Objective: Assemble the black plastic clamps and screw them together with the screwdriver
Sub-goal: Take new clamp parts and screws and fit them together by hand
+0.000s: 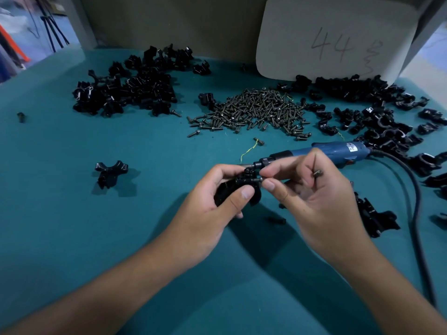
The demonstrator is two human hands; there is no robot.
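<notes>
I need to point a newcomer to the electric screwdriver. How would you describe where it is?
Start at the pile of screws mid-table, then look nearer and right. The screwdriver lies on the green table behind the right hand. It is the only blue, corded thing among black clamps.

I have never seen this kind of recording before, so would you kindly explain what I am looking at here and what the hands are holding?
There is no machine here: a person wears a camera on the head, so the one picture looks forward and down at their own two hands over a teal table. The left hand grips a black plastic clamp. The right hand pinches a screw at the clamp's side and keeps a spare screw tucked in its curled fingers. Behind the hands lies a blue electric screwdriver with its cable. Further back are a heap of screws, piles of clamp parts on both sides, and a card marked 44.
</notes>
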